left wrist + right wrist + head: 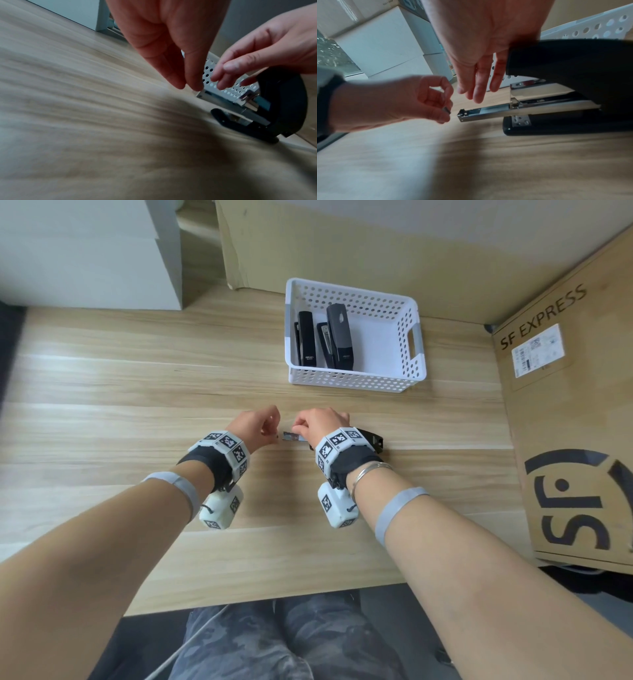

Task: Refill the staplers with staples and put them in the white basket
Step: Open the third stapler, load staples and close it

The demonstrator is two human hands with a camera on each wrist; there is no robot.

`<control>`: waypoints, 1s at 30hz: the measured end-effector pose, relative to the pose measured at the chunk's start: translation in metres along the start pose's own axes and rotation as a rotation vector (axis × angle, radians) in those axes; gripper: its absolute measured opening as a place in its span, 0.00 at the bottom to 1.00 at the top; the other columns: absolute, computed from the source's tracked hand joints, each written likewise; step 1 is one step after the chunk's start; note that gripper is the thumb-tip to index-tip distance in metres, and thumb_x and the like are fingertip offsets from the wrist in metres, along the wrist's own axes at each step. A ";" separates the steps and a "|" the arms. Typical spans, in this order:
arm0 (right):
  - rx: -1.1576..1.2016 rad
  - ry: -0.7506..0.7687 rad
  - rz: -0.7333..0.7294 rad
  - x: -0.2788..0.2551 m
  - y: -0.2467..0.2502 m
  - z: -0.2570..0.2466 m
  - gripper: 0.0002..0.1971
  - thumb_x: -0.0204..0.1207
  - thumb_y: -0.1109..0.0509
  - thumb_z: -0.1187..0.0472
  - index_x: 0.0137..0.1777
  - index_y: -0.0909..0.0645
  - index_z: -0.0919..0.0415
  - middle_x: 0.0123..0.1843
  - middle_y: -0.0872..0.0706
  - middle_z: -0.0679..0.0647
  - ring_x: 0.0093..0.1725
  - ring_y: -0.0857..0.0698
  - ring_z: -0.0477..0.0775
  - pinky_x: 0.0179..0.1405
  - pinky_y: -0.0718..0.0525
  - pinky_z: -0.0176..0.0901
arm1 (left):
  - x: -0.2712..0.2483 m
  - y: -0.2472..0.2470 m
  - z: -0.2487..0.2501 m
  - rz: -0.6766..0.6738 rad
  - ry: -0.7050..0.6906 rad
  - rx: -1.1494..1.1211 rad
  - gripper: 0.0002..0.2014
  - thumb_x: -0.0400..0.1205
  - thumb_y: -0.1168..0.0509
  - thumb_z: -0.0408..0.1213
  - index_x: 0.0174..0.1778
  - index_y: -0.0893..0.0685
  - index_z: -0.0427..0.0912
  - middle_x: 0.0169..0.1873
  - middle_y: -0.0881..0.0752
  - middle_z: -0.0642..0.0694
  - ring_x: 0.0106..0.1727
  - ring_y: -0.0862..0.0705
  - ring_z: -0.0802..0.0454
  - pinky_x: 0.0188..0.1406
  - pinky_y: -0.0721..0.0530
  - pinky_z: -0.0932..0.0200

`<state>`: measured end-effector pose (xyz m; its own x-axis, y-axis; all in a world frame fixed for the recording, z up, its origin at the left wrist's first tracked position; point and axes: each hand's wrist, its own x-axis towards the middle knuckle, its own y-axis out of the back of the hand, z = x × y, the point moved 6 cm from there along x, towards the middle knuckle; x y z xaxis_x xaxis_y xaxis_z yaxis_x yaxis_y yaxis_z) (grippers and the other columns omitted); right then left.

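Just staples (447, 109) beside tray edge (461, 116)

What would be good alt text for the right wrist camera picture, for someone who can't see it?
A left hand pinches a small strip of staples just short of the open metal tray sticking out of a black stapler on a wooden table. The right hand hovers above the tray with straight fingers, and a white basket stands behind.

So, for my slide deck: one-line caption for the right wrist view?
Left hand pinches a staple strip beside the open stapler's extended magazine tray.
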<state>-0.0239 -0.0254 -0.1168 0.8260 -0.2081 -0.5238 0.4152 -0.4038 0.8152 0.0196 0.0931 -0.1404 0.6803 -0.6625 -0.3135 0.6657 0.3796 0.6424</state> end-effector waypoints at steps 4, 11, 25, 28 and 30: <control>0.035 0.040 -0.008 -0.003 0.004 -0.007 0.11 0.79 0.35 0.47 0.53 0.13 0.47 0.51 0.10 0.47 0.59 0.17 0.53 0.68 0.28 0.53 | 0.005 0.005 0.015 0.053 -0.019 -0.030 0.14 0.69 0.25 0.30 0.41 0.25 0.39 0.34 0.17 0.46 0.36 0.19 0.48 0.41 0.18 0.54; 0.219 -0.001 -0.020 -0.002 0.007 -0.004 0.07 0.76 0.29 0.52 0.52 0.13 0.50 0.49 0.10 0.49 0.49 0.11 0.51 0.51 0.13 0.45 | 0.007 0.011 0.026 0.111 -0.061 -0.053 0.15 0.68 0.26 0.28 0.43 0.25 0.36 0.34 0.20 0.43 0.37 0.17 0.42 0.42 0.15 0.47; 0.248 -0.006 -0.042 0.001 0.009 -0.004 0.11 0.71 0.23 0.58 0.52 0.15 0.54 0.49 0.09 0.48 0.51 0.12 0.48 0.57 0.15 0.47 | 0.012 0.004 0.016 0.097 -0.045 -0.043 0.17 0.66 0.24 0.27 0.47 0.22 0.33 0.37 0.24 0.46 0.36 0.20 0.48 0.33 0.23 0.66; 0.013 0.024 -0.019 0.001 0.005 -0.005 0.08 0.73 0.25 0.55 0.52 0.14 0.48 0.50 0.09 0.44 0.59 0.15 0.49 0.67 0.23 0.48 | 0.011 -0.001 0.006 0.035 0.017 0.040 0.16 0.69 0.25 0.30 0.51 0.19 0.33 0.43 0.21 0.41 0.39 0.21 0.49 0.47 0.18 0.53; -0.107 0.062 0.017 0.000 0.002 -0.007 0.07 0.76 0.29 0.55 0.53 0.14 0.47 0.52 0.10 0.44 0.64 0.20 0.51 0.68 0.29 0.51 | 0.011 -0.004 -0.001 -0.009 0.049 0.086 0.16 0.72 0.28 0.31 0.55 0.18 0.35 0.50 0.17 0.37 0.40 0.21 0.50 0.51 0.19 0.54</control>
<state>-0.0205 -0.0199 -0.1140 0.8536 -0.1576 -0.4965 0.4369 -0.3025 0.8471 0.0245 0.0850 -0.1467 0.6899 -0.6327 -0.3517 0.6444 0.3154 0.6966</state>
